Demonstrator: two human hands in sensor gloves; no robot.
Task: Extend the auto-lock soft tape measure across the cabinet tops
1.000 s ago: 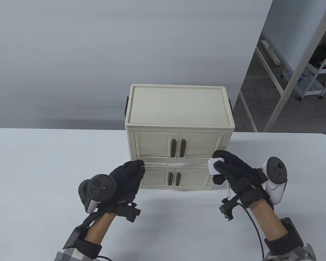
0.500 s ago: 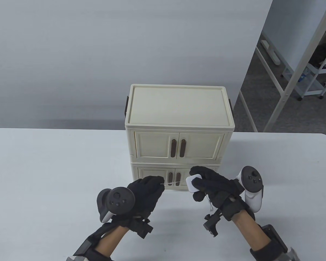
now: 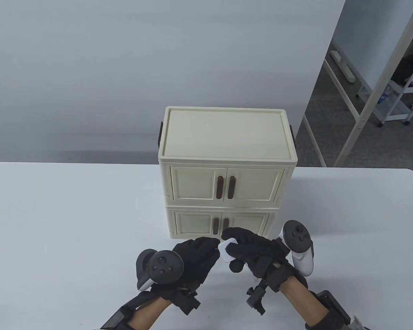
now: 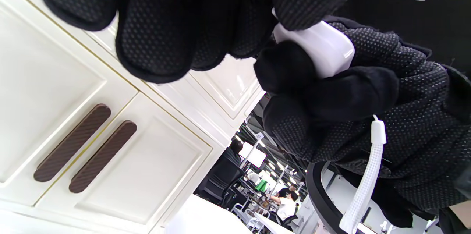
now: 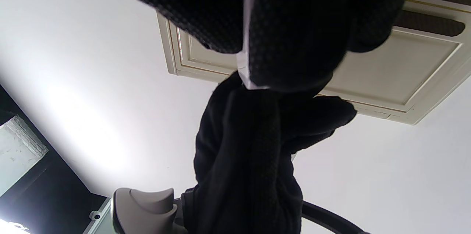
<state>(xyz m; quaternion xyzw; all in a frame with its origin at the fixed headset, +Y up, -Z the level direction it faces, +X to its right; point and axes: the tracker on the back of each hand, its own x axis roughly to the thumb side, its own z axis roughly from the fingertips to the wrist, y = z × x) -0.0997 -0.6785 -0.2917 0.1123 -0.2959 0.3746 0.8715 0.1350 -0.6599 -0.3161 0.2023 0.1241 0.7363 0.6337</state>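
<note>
A cream two-tier cabinet stands at the table's middle, doors shut. My right hand grips the white tape measure case just in front of the lower cabinet, above the table. My left hand is right beside it, fingers bunched against the case's left edge where the tape end comes out. No length of tape shows between the hands. In the left wrist view my left fingers press at the case. In the right wrist view the case edge shows between the gloves.
The case's white cord hangs below my right hand. The cabinet has brown door handles and dark side handles. White table lies open to left and right. A metal rack stands off the table at the far right.
The hands have come together and moved down towards me, from cabinet width apart to touching. The stretched tape has shortened until none shows. My right hand still holds the case.
</note>
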